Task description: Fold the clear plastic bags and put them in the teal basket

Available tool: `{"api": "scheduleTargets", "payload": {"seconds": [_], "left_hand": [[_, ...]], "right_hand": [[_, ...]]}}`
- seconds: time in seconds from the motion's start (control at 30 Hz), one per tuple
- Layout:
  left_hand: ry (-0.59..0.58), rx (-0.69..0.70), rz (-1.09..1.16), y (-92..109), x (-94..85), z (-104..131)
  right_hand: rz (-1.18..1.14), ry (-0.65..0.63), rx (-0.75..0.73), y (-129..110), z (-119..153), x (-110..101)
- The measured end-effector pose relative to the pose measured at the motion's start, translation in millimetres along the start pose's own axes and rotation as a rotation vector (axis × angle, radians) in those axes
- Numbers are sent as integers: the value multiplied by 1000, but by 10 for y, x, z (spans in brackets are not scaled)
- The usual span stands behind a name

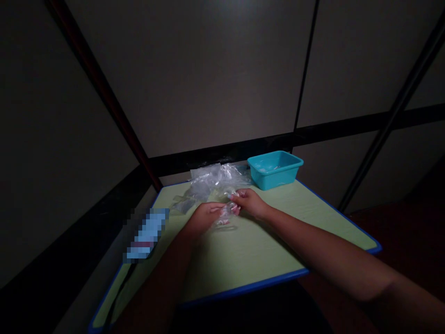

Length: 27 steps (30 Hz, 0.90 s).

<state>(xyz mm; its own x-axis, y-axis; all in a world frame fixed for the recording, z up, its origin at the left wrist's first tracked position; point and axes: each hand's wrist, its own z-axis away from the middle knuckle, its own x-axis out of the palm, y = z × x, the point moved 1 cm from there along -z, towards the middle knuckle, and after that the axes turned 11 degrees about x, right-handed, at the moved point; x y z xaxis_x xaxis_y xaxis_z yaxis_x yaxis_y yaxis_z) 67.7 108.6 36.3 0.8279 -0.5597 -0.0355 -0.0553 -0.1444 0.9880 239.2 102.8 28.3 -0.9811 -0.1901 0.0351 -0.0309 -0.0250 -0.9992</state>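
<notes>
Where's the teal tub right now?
Head view: teal tub sits at the table's far edge, right of centre, just right of the clear plastic pile, beyond the right hand.

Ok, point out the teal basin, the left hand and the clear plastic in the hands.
Teal basin [276, 179]: head view, on its outer front wall.
Left hand [206, 214]: head view, on the back of the hand.
Clear plastic [228, 209]: head view, on the crumpled part between the hands.

- Left hand [208, 214] and right hand [249, 202]: both grip a clear plastic bag [227, 214] above the table [274, 236].
- Clear plastic sheets [217, 178]: piled beyond the hands.
- Turquoise basin [276, 174]: upright, far right corner.
</notes>
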Motion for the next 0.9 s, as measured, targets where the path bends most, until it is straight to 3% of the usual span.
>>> {"api": "scheduleTargets", "payload": {"seconds": [0.13, 0.23, 0.3, 0.33, 0.4, 0.47, 0.5, 0.53, 0.6, 0.67, 0.73, 0.8, 0.9], "left_hand": [[262, -60, -41, 22, -222, 6], [363, -84, -21, 34, -320, 1], [428, -91, -15, 53, -354, -3], [444, -90, -11, 66, -360, -3], [417, -80, -3, 92, -346, 2], [302, -71, -12, 116, -301, 19], [218, -66, -18, 126, -271, 33], [132, -59, -22, 134, -240, 51], [9, -44, -8, 144, -189, 93], [-32, -43, 45, 144, -169, 128], [-14, -54, 97, 131, -187, 140], [19, -68, 98, 110, -235, 121], [114, -84, 19, 84, -323, 52]], "right_hand": [[101, -187, 188, 8, 22, -62], [226, -372, 277, -19, 66, -104], [288, -424, 339, -54, 74, -159], [315, -376, 358, -72, 64, -199], [382, -101, 324, -102, 23, -289], [423, 231, 202, -113, -21, -355], [419, 322, 141, -105, -38, -365], [395, 342, 94, -88, -51, -357], [300, 211, 39, -40, -67, -305], [205, 16, 11, 2, -70, -242], [156, -90, -6, 24, -72, -213], [154, -68, 2, 32, -82, -232], [303, 98, 51, 34, -100, -306]]}}
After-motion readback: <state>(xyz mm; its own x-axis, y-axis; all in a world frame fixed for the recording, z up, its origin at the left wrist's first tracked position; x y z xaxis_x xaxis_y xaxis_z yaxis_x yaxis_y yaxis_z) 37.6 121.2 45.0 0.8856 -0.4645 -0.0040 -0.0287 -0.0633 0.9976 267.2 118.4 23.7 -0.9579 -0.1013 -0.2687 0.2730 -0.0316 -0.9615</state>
